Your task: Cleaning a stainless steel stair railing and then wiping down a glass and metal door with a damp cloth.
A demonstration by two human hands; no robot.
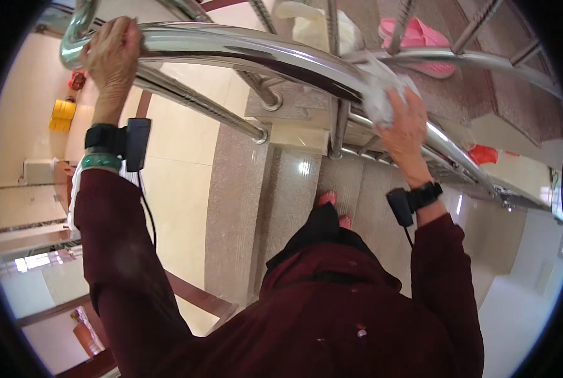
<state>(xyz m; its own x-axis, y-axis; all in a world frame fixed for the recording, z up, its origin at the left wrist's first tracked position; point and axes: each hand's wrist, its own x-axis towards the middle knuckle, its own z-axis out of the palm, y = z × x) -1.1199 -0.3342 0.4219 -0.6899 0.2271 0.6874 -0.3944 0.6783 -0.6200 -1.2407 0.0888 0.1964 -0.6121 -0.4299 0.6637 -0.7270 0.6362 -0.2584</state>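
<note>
A white cloth lies beneath the right grip, clutched against the steel handrail that the left grip clasps.

1. The left hand curls over a shiny metal handrail beside its bend.
2. The right hand holds a white cloth against the same handrail.
3. A green bangle and a black strapped device sit by the left wrist.
4. Pink slippers lie on a brown step beyond metal posts.

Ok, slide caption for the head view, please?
Left hand grips the metal handrail while the right hand holds a white cloth against it.
</note>
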